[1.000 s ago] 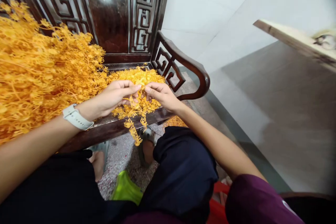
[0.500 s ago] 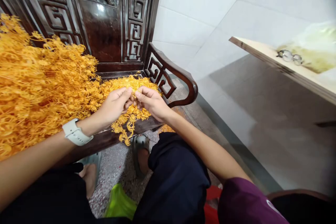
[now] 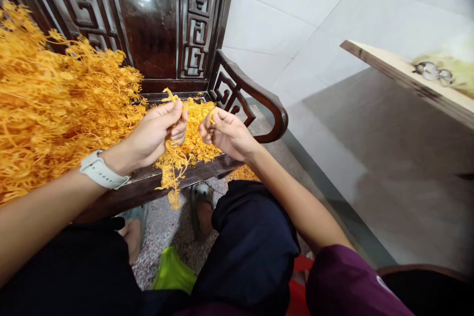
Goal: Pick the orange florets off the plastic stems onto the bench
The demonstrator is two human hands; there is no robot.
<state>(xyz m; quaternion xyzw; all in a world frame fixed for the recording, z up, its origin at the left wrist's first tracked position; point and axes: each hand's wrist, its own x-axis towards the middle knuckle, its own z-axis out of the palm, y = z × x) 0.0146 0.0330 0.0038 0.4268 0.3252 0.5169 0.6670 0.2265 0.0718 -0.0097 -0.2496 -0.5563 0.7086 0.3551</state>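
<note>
My left hand (image 3: 159,131), with a pale watch strap on the wrist, is closed on a yellow-orange plastic flower stem (image 3: 173,177). One end pokes up above the thumb and the rest dangles past the bench's front edge. A short way to the right, my right hand (image 3: 229,131) pinches a small yellow piece (image 3: 212,115) between thumb and forefinger. Behind and below both hands lies a low heap of small yellow pieces (image 3: 200,140) on the bench seat. A tall pile of orange plastic stems (image 3: 66,118) fills the left side.
The dark carved wooden bench has a curved armrest (image 3: 272,108) right of my hands. Farther right, eyeglasses (image 3: 431,71) rest on a wooden board (image 3: 392,71). Orange bits (image 3: 242,174) lie under the bench, and a bright green object (image 3: 174,271) stands between my legs.
My hands, close together before, have moved apart. A small yellow piece now shows in the right fingers, while the left holds the hanging stem. The view has shifted slightly.
</note>
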